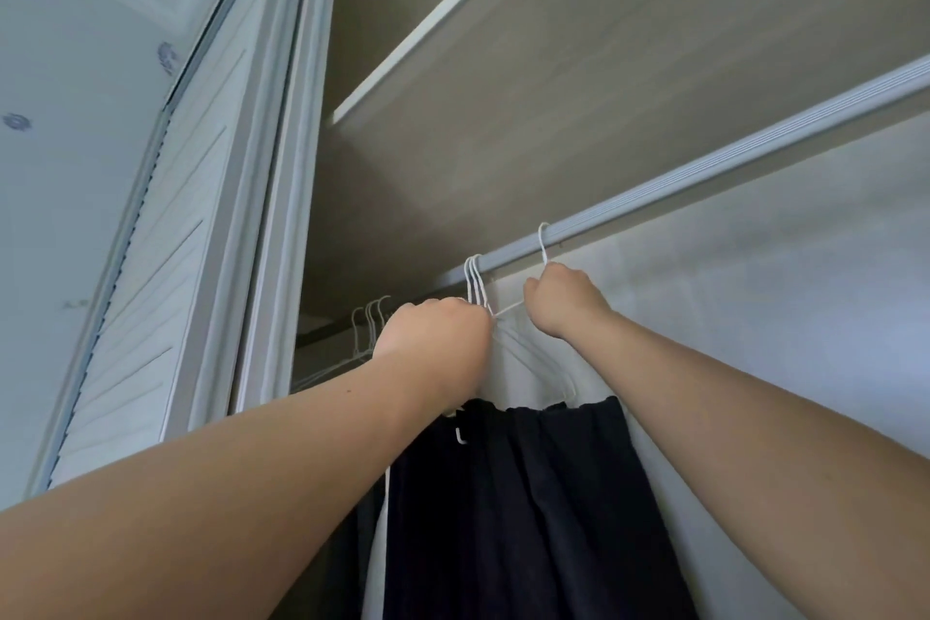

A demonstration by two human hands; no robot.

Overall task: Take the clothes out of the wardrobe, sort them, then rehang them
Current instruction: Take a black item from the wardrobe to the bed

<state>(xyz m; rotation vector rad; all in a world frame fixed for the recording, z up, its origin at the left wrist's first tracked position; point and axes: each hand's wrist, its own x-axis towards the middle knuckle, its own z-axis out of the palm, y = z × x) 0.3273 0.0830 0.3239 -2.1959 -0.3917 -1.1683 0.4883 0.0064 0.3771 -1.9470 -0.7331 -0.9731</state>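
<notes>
The left grip clenched the necks of bunched white hangers. The right grip held a single hanger hooked on the rail. The dark garment, hanging at 6 o'clock below both, looked soft and light, so the stiff wire necks seemed the best hold.

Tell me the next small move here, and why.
Probably lift the right hand slightly so its hanger unhooks from the rail: the hook sits over the rail, fingers curl round its neck, and the left hand grips the neighbouring hangers above the dark garment.
</notes>
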